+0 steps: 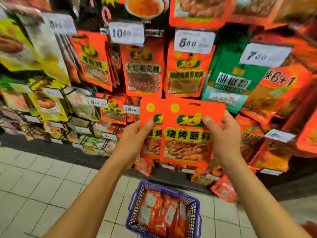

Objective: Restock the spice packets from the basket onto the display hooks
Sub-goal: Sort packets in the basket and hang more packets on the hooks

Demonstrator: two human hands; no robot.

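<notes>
Head view: two bare hands hold up two overlapping red packets (pixel 187 134) in front of a wall of hanging spice packs. The left hand (pixel 135 140) pinches the rear packet's left edge, thumb on the front; the right hand (pixel 223 134) grips the front packet's right edge, fingers curled behind. Neither packet is on a hook yet; the front one's hanging slot shows at its top. Below, on the tiled floor, a blue basket (pixel 135 200) holds more red packets, perhaps five or six, too jumbled to count. Judging by that, most restocking remains.
</notes>
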